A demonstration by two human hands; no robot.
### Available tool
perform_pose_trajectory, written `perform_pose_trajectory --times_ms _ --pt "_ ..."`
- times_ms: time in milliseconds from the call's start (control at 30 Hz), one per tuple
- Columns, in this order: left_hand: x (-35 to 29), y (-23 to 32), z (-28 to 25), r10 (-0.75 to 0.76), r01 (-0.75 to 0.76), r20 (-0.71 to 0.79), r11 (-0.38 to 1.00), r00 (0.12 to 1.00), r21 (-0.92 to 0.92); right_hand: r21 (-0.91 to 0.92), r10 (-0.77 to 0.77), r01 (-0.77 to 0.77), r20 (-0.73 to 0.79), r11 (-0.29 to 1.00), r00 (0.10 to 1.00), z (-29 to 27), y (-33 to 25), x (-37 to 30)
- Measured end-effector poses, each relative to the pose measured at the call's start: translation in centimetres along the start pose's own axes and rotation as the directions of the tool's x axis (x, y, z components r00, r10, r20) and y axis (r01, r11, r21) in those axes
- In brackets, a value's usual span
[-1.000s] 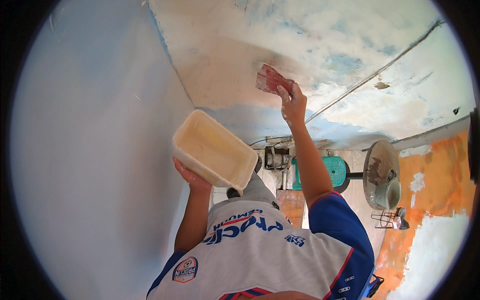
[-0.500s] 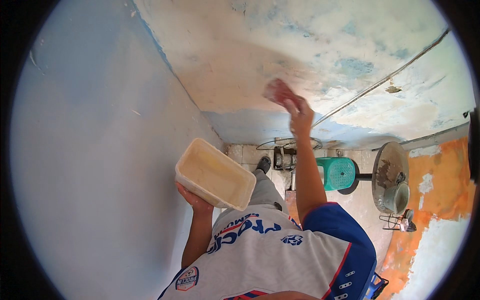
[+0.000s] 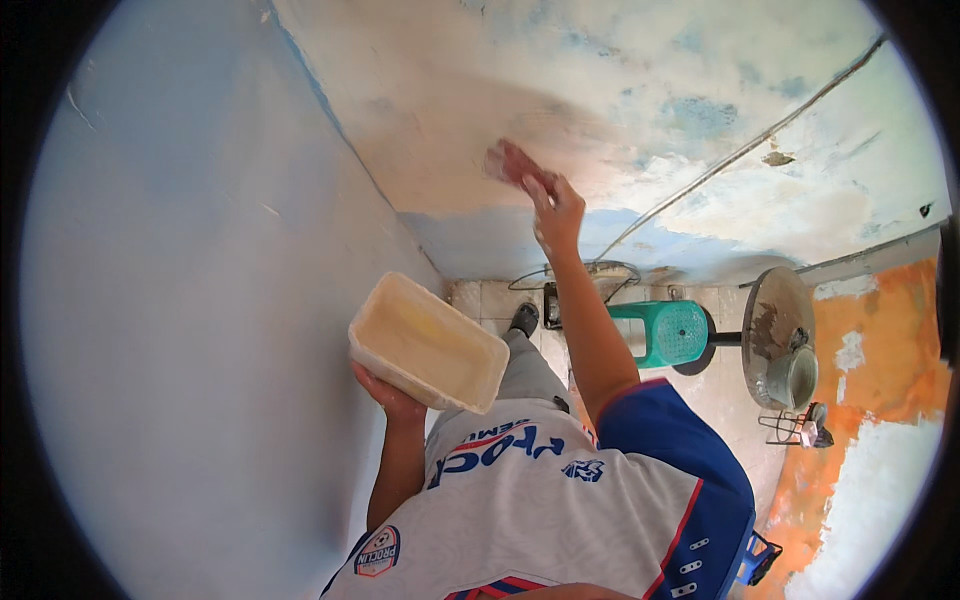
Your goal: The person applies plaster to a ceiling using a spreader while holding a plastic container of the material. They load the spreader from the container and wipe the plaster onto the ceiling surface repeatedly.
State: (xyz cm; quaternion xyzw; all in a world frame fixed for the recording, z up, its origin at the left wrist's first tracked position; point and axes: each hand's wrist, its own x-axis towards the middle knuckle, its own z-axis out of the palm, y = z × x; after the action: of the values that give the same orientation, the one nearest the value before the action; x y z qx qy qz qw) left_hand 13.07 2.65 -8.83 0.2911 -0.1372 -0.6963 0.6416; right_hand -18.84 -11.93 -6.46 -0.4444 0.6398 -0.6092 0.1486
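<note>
My left hand [image 3: 392,390] supports a cream-coloured rectangular plastic tub [image 3: 375,366] from its lower left side, with the fingers curled under it. The tub is tilted, and pale residue coats its inside. Out ahead, my right hand [image 3: 560,215] grips a flat reddish hand tool [image 3: 522,163] against or very close to the patchy wall [image 3: 620,90]. Motion blurs the tool's far end, so its exact kind is unclear. Pale smears mark the fingers and wrist of that hand.
A plain bluish wall [image 3: 200,300] stands close on my left. A thin conduit [image 3: 740,155] crosses the facing wall. To the right are a green plastic stool [image 3: 675,333] and a round table [image 3: 765,325] with a bucket [image 3: 795,378] on it. A coiled cable [image 3: 615,267] lies by the wall base.
My right hand has moved left and slightly up along the wall with the reddish tool. The tub stays almost in place in my left hand.
</note>
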Motion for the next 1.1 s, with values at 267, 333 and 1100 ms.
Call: perform_pose_trajectory --times_ms 267,333,1100 --pt "-0.5 1.2 -0.1 0.09 -0.089 0.029 0.996 0.995 -0.032 0.27 0.161 -0.069 -0.334 0.961 0.929 -6.7 0.6 1.3" --pt "0.1 1.2 0.0 0.064 -0.06 0.054 0.995 0.996 -0.081 0.186 0.041 -0.008 -0.17 0.982 0.985 -3.5 -0.6 -0.2" --pt "-2.0 2.2 0.5 0.091 -0.089 0.102 0.996 0.991 -0.025 0.186 0.022 0.076 -0.476 0.98 0.879 -3.7 -1.9 1.1"
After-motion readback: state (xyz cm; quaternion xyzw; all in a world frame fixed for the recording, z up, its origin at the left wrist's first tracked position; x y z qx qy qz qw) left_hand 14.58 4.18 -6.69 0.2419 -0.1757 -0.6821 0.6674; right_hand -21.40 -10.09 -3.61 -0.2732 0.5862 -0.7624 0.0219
